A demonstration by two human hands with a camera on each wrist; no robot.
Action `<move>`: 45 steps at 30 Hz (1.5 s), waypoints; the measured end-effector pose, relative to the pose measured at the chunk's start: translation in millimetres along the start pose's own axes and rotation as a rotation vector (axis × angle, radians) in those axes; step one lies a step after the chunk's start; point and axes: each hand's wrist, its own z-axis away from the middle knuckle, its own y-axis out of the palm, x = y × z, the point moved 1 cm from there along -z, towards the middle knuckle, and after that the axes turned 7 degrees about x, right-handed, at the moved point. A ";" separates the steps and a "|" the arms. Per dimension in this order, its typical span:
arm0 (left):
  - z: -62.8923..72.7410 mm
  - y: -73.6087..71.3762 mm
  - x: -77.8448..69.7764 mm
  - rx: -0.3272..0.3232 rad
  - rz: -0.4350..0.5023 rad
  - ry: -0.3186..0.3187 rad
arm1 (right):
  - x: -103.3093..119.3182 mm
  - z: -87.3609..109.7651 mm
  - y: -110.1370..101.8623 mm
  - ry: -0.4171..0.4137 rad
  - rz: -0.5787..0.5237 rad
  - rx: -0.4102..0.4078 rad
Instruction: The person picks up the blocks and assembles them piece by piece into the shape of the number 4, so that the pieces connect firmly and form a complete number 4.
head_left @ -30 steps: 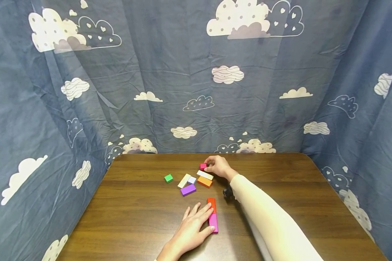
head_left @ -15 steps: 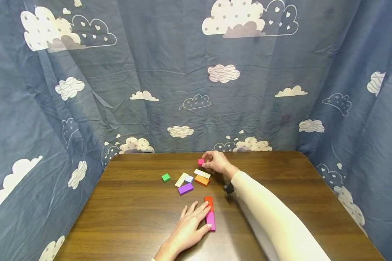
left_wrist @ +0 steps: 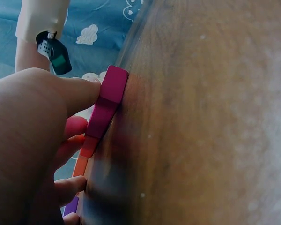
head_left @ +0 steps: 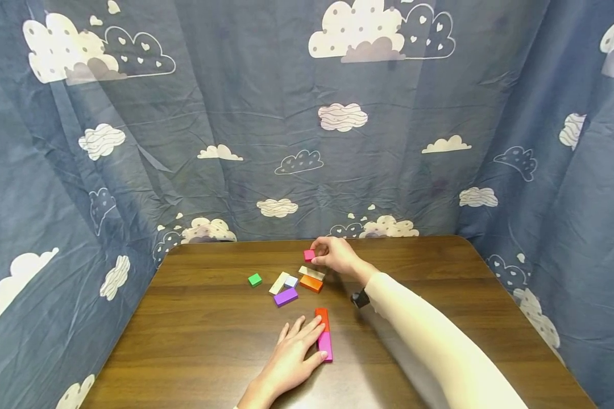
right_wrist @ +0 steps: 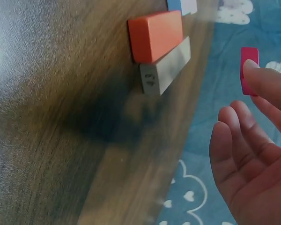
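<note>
My right hand (head_left: 339,257) pinches a small pinkish-red block (head_left: 308,255) between thumb and fingertips, near the far edge of the wooden table. In the right wrist view this block (right_wrist: 249,54) stands out against the curtain, the other fingers spread below it. My left hand (head_left: 288,362) lies low with fingers extended, touching a red block (head_left: 322,313) and a magenta block (head_left: 325,346) set end to end. Its thumb is at the near end of the magenta block (left_wrist: 108,96) in the left wrist view.
Between the hands lie a cream block (head_left: 311,273), an orange block (head_left: 311,283), a purple block (head_left: 286,297), a light blue block (head_left: 291,281) and another cream block (head_left: 278,283). A green block (head_left: 254,279) sits farther left. A cloud-print curtain (head_left: 286,113) hangs behind the table.
My right hand has raised the pinkish-red block slightly and away from the cream block. The left hand stays on the two blocks. The head view has shifted slightly.
</note>
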 end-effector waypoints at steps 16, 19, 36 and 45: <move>0.1 -0.9 0.3 0.000 -0.005 0.002 | 6.2 31.2 7.7 -0.036 -0.053 -0.034; 1.0 -1.3 -0.2 0.004 -0.001 -0.003 | 5.4 39.0 9.6 -0.023 -0.071 -0.046; 1.5 -3.8 -1.5 -0.007 0.000 0.013 | -4.3 79.3 29.0 0.042 -0.202 -0.074; 2.1 -3.8 -1.7 0.004 0.010 0.009 | -8.7 97.7 45.1 0.061 -0.252 -0.058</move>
